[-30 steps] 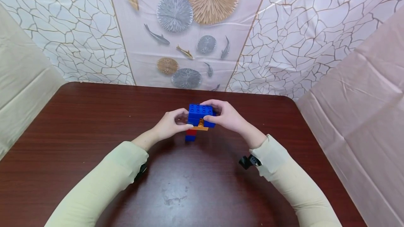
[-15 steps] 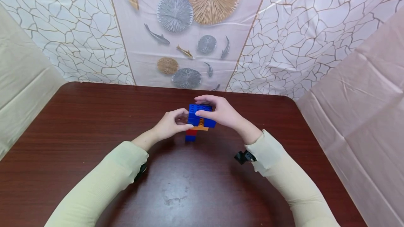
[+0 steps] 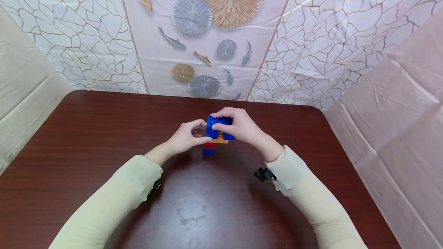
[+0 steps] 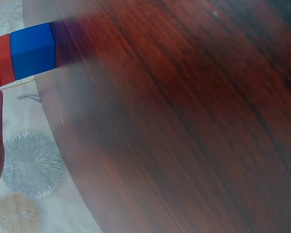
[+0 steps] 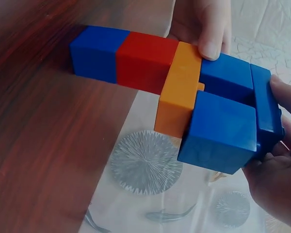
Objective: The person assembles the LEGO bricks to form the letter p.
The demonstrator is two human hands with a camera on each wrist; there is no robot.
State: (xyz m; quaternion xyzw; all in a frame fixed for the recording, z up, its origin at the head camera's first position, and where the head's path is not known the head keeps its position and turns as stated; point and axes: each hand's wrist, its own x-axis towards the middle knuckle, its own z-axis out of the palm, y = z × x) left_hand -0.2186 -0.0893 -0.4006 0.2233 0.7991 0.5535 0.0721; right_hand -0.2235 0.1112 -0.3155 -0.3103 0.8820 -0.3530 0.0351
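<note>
A stack of toy building bricks stands upright on the table. At its foot is a blue brick (image 5: 97, 56), then a red brick (image 5: 148, 60), then a wider orange brick (image 5: 177, 97). Two blue bricks sit side by side above the orange one, a rear one (image 5: 228, 73) and a nearer one (image 5: 218, 133). Across both lies the top blue brick (image 5: 266, 107), its studs partly covered. My left hand (image 3: 187, 137) holds the stack from the left, thumb at the orange brick's edge. My right hand (image 3: 240, 126) grips the top blue brick between thumb and fingers.
The dark wooden table (image 3: 104, 133) reaches back to a patterned sheet (image 3: 194, 68) hanging behind it. Plain cloth (image 3: 398, 133) hangs at the right side. A small black camera (image 3: 264, 174) sits at the right cuff.
My right hand has slid left over the top blue brick, from its right end to a grip across it, and now covers more studs. The left hand has stayed in place.
</note>
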